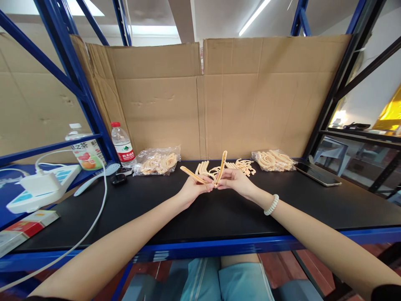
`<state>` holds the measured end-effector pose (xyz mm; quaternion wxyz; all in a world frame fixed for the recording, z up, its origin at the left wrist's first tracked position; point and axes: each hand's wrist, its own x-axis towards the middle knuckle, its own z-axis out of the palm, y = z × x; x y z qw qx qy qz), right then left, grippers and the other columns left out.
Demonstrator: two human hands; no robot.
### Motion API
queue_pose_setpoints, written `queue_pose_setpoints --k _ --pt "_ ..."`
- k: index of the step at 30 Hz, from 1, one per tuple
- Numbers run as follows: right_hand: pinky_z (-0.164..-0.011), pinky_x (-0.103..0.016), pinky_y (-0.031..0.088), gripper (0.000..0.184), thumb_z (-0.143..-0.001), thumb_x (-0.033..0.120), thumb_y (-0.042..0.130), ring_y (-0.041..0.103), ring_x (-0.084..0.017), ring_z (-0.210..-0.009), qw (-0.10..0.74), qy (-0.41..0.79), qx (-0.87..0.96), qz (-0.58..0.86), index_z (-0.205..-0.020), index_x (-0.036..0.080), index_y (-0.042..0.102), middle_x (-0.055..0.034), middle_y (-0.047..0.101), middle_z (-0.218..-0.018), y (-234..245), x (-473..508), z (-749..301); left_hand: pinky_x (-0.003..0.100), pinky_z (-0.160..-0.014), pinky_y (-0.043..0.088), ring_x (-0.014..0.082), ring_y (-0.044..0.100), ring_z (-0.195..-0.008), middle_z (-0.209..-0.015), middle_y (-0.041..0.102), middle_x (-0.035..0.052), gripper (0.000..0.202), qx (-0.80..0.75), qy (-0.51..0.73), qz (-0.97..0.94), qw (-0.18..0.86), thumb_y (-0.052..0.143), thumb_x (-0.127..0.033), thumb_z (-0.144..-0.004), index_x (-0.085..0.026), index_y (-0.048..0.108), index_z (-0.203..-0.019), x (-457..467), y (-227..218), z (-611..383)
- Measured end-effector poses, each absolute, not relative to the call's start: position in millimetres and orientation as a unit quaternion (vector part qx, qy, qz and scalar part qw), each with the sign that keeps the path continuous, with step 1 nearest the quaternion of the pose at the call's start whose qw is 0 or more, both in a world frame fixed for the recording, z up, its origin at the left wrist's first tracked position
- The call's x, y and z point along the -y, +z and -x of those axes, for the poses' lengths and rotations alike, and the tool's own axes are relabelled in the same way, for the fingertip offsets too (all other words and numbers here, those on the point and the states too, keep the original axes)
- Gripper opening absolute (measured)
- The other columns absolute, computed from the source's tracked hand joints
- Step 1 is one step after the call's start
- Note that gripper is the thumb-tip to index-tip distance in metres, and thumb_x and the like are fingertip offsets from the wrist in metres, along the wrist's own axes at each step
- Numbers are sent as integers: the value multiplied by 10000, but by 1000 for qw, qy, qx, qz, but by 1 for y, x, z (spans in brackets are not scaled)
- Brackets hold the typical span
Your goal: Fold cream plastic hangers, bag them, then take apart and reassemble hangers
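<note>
Both my hands meet over the middle of the black table. My left hand is closed on a beige plastic strip that points up and to the left. My right hand is closed on a second beige strip that stands nearly upright. The two strips touch at their lower ends between my fingertips. Just behind my hands lies a loose pile of beige curved plastic pieces.
Two clear bags of beige pieces lie at the back, one on the left and one on the right. A phone lies at right. A water bottle, a drink carton, a white charger with cable and cardboard walls surround the table.
</note>
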<state>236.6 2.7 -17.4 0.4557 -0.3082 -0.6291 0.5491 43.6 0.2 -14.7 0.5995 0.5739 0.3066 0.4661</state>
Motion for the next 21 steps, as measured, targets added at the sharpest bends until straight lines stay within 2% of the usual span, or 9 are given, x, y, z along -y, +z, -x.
queue_pose_setpoints --k 8,14,21 --pt "-750 -339 594 332 -634 358 825 696 -167 -732 476 514 646 301 -843 151 670 -38 710 -807 -18 -1 -233 246 -608 478 104 597 -592 -685 683 10 262 -295 513 -562 578 881 -222 -491 -134 694 -651 1 -21 -48" --pt "-705 -333 599 341 -559 362 857 682 -165 -683 530 466 634 315 -755 166 658 -20 697 -745 -20 1 -223 254 -654 511 119 631 -628 -681 698 26 322 -313 543 -522 579 899 -258 -485 -123 705 -703 3 -24 -50" --pt "-688 -355 600 352 -586 428 826 680 -178 -662 563 421 626 337 -724 181 617 -31 692 -731 -20 4 -215 241 -667 529 108 639 -633 -694 707 36 361 -323 552 -489 593 910 -283 -490 -115 705 -735 4 -19 -51"
